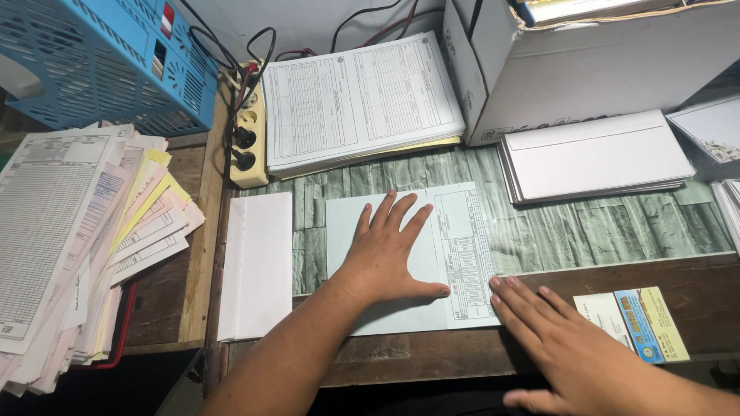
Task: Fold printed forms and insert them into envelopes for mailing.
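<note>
In the head view, a pale blue printed form (432, 254) is seen lying flat on the bench (617, 231), partly over its grey stone-patterned covering and partly over the bare wooden front edge. The left hand (385, 258) is laid flat on the middle of the sheet, fingers spread and thumb stretched out to the right; nothing is pinched. The right hand (566, 347) is rested just beside the sheet's right lower corner, fingers extended and lightly fanned, its grip likewise holding nothing.

The form is judged to be a single thin sheet: very light, limp, easily creased and apt to slide on the smooth covering. It would best be taken at a free corner or edge, pinched gently.

A white folded sheet (258, 266) lies to the left, a stack of white envelopes (597, 154) to the upper right, and another stack of forms (358, 100) behind.
</note>
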